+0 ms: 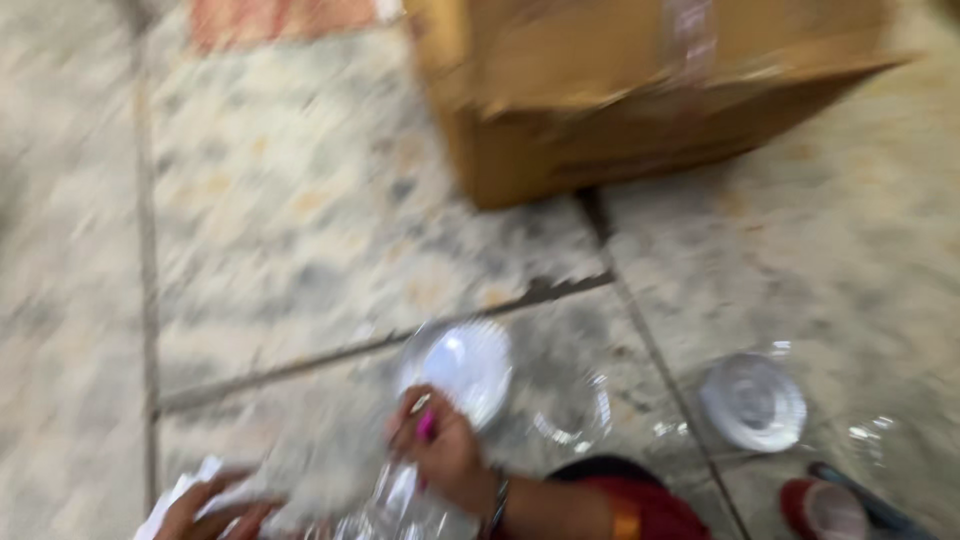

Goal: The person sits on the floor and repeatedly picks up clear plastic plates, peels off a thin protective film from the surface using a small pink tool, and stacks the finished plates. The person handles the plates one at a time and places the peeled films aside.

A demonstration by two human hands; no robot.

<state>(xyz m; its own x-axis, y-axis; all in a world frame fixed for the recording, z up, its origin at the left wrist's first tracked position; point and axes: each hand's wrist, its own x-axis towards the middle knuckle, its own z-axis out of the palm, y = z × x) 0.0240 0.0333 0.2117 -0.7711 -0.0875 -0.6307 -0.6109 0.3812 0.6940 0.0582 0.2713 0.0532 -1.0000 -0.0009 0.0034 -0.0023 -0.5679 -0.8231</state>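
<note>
1. Your left hand (pixel 205 512) is at the bottom edge, fingers curled on some white paper (pixel 172 498).
2. Your right hand (pixel 445 450) pinches a clear plastic wrap (pixel 405 505) over the floor; the wrap looks shiny and crinkly, but it is blurry.
3. Just past your fingers lies a round white lid (pixel 462 365).
4. Another white lid (pixel 752 402) lies to the right.
5. Far off stands a brown cardboard box (pixel 640 100).

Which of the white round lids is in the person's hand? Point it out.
The white lid above the right hand, touching its fingers; the other lid lies apart, further right.
</note>
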